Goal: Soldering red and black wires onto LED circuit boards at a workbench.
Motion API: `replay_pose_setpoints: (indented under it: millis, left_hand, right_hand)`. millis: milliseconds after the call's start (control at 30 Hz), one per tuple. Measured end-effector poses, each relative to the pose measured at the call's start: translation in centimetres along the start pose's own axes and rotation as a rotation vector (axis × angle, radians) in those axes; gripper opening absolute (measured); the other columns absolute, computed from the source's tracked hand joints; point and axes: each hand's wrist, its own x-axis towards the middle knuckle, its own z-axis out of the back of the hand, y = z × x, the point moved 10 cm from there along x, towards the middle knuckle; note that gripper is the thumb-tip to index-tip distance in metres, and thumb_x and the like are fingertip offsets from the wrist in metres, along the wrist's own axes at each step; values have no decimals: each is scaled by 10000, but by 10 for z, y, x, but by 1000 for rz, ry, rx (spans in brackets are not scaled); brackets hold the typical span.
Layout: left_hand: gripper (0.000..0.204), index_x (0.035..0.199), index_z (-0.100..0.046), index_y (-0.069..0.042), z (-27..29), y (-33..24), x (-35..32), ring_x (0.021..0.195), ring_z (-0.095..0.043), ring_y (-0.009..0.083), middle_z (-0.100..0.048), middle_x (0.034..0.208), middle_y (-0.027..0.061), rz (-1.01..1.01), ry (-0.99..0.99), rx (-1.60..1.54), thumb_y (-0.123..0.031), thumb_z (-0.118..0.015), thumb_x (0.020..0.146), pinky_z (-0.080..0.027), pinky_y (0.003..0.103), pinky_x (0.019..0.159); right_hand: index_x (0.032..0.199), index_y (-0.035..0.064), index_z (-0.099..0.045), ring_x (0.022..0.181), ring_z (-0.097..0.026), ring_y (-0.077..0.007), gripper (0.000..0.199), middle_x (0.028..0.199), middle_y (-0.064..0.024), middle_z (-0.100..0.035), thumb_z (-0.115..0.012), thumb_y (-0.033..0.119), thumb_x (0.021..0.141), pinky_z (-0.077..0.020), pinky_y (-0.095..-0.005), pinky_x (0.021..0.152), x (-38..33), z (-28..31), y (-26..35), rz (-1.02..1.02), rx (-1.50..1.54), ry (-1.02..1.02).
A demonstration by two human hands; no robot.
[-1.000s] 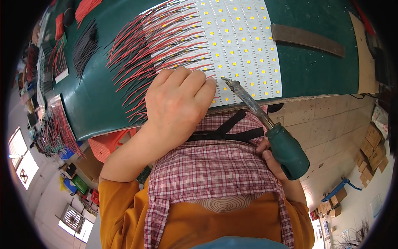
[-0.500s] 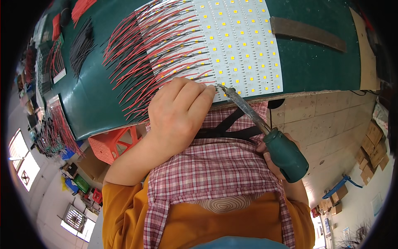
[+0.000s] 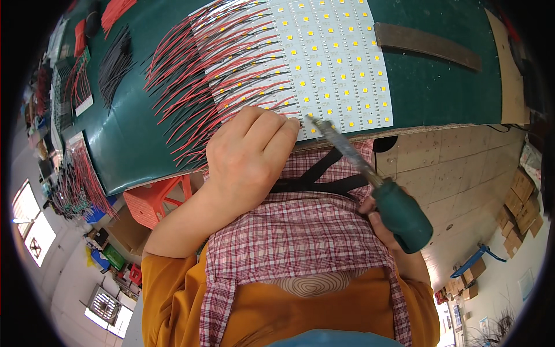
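A white circuit board panel (image 3: 341, 75) dotted with yellow squares lies on the green table mat. Rows of red and black wires (image 3: 185, 81) are joined along its columns of pads and trail off to the left. Over the near left corner of the panel, my left hand (image 3: 248, 159) is closed, its thumb and fingertips pinched at a thin wire that they mostly hide. My right hand (image 3: 381, 228) grips the green handle of a soldering iron (image 3: 404, 217), which partly covers it. The iron's blurred tip points at the panel, just right of my left fingertips.
A flat brown strip (image 3: 428, 46) touches the panel's right side. Bundles of black wires (image 3: 115, 66) and red wires (image 3: 115, 13) lie farther left, with wired boards (image 3: 84, 156) at the left edge. A red plastic stool (image 3: 153, 202) stands below the table.
The soldering iron has moved slightly right, its tip drawing back from my left fingertips. My left hand stays almost still, and the panel has shifted a touch left.
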Motion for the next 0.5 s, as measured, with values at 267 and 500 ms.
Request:
replay_pose_setpoints:
  millis: [267,500]
  left_hand:
    - [244,908,-662,-58,-2,1,3,771,-606,196,-617,863,37,9,16,33,-99,-657,668,-491,295,579]
    - [289,911,-701,-20,10,-5,-2,745,-624,230,-643,798,57,12,-32,-96,21,-695,624,-526,323,622]
  right_hand:
    - [996,-10,-602,789,-631,-175,170,838,-90,-653,-657,76,860,-506,-299,728,-6,-8,-11,-69,74,-11]
    - [928,-1,-630,698,-654,-177,103,812,-90,-672,-666,61,854,-522,-279,651,-12,-5,-13,-20,-32,18]
